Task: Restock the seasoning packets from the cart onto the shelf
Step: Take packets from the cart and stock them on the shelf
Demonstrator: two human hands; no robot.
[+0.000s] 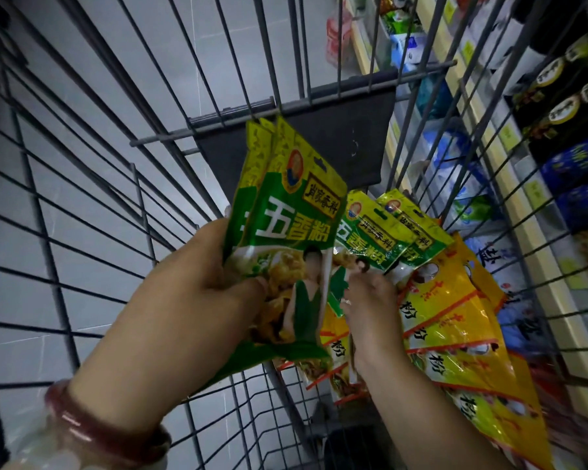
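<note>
I look down into a wire shopping cart [92, 212]. My left hand [197, 286] grips a small stack of green seasoning packets [292, 212], held upright above the cart's middle. My right hand [370, 300] reaches down to the right of them and pinches the lower edge of more green packets [380, 232] that lie in the cart. Under and beside that hand lie several yellow seasoning packets [455, 320], fanned along the cart's right side. A dark red bracelet circles my left wrist.
The cart's grey front panel [319, 137] and wire walls enclose the packets. Beyond the right wall stands a shelf [523, 212] with blue and white bags, dark bottles and yellow price strips. Grey floor tiles show through the left wall.
</note>
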